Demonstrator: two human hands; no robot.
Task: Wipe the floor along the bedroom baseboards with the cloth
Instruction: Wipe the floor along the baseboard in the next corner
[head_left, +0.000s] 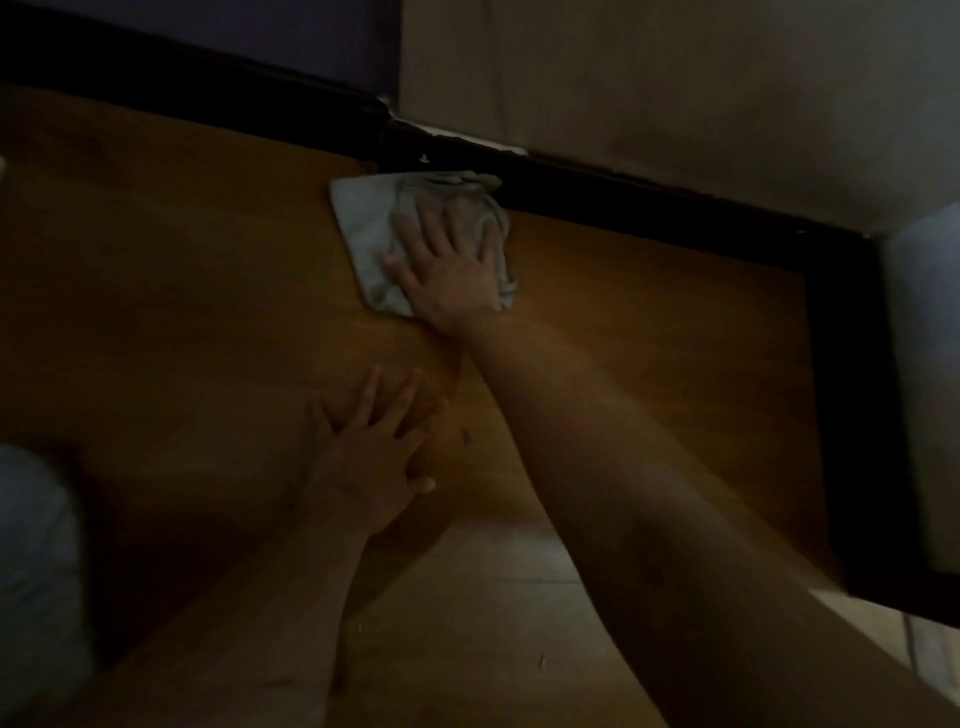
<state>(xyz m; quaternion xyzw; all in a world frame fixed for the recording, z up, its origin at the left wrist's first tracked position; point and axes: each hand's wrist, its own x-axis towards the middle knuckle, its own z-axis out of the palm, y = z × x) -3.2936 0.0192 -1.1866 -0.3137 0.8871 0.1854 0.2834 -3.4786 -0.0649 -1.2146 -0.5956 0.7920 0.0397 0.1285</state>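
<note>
A dim view looks down at a wooden floor (182, 291) where it meets a dark baseboard (623, 202) running along the foot of a pale wall (675, 78). The right hand (452, 270) lies flat on a light grey cloth (363, 223), fingers straight and spread, pressing it onto the floor. The cloth is crumpled under the fingers, and its far edge touches the baseboard just below a joint where the trim steps and shows chipped pale spots. The bare right arm reaches in from the lower right. The left hand (374, 452) rests palm down on the bare floor nearer the viewer, fingers straight and fanned apart, holding nothing, well apart from the cloth. On the right the baseboard turns a corner and runs toward the viewer beside another pale wall. A blurred pale shape (31, 571) sits at the lower left edge; what it is cannot be told
</note>
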